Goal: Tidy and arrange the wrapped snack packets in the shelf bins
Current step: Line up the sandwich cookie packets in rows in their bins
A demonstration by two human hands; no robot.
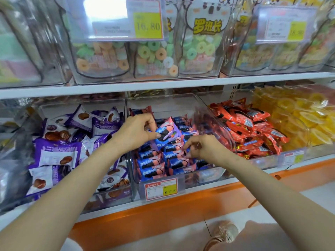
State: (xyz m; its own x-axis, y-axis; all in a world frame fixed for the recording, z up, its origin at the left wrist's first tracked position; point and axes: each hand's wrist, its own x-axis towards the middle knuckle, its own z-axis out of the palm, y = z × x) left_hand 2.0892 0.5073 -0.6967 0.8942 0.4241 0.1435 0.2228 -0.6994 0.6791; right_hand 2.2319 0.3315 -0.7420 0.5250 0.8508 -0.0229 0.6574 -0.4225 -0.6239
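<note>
Middle bin (208,175), lower shelf, clear walls. Left hand (139,131) pinches a pink-and-blue packet (168,133) between thumb and fingertips, held tilted just above the stacked packets (154,161) near the bin's far half. Right hand (203,147) is curled knuckles-up over the right side of the stack; whether it nips a packet edge or only presses, I cannot tell.

Risks, as I judge them:
- The wrapper looks slick and the pinch is at one end, so the packet could slip and land crooked on the rows.
- The right hand's wrist lies near the bin's right wall; a sideways nudge could drag neighbours out of line.
- Purple packets (59,147) in the left bin are heaped high and could spill if the left forearm brushes them.

Room: open above the bin up to the upper shelf (163,85). Tight left and right between the walls. Red packets (250,129) sit just beyond the right wall. A price tag (161,189) hangs on the near lip.
</note>
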